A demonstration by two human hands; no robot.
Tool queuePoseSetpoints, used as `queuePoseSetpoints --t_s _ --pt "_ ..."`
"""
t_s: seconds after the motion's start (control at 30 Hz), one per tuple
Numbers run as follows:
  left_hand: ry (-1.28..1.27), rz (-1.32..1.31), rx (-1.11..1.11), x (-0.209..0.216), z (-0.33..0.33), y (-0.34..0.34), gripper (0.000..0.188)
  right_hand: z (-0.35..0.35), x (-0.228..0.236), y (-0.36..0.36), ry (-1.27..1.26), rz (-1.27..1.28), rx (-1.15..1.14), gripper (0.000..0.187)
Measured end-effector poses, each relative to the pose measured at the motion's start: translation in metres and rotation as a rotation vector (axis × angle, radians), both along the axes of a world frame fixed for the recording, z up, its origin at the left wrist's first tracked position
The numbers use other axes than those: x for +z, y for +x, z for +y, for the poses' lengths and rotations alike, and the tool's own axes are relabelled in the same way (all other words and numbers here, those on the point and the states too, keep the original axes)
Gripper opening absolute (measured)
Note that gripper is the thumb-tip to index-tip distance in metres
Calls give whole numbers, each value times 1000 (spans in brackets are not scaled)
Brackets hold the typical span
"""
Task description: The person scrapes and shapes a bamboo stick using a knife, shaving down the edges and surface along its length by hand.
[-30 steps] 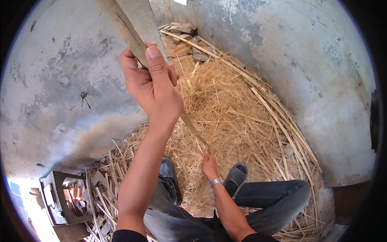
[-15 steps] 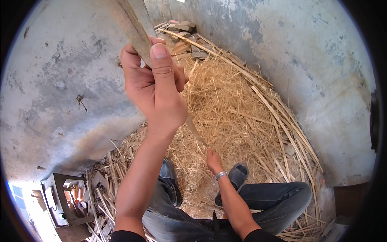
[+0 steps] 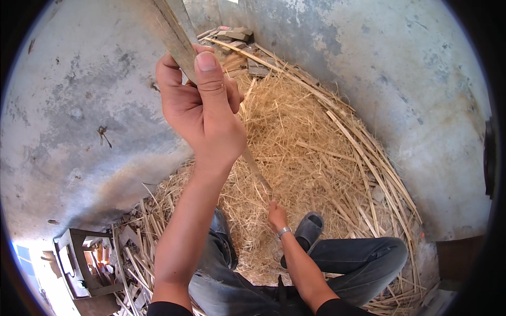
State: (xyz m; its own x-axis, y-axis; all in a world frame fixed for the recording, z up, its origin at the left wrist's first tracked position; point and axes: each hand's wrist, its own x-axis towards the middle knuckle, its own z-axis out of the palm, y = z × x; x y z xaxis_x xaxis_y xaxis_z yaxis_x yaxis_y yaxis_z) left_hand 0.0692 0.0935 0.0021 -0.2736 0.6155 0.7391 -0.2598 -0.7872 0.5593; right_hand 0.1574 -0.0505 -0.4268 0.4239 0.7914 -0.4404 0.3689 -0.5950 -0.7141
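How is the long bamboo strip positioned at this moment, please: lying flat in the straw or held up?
Held up, slanted. The left hand grips the bamboo strip high; the right hand meets its lower end above the straw.

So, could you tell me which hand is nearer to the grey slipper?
Right. The right hand grips the lower end of the long strip just beside the grey slipper; the left hand holds the strip raised well above it.

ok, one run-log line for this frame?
left hand: gripping long flat pale bamboo strip, raised | right hand: at strip's lower end, grip unclear | below: straw-coloured shavings pile | seated, grey slipper
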Motion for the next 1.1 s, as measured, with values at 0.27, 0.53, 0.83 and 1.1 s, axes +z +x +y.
queuePoseSetpoints --t_s 0.27,0.53,0.83,1.1 --pt "-60 3 114 -6 6 -31 19 25 112 -47 169 167 85 71" --pt "-74 -16 109 -7 12 -41 20 -17 -74 18 -384 55 310 67" --pt "-162 -42 243 -23 32 -114 23 -9 48 17 -80 1468 -138 61" --pt "-193 -78 257 -20 16 -113 23 -5 111 31 116 1648 8 63"
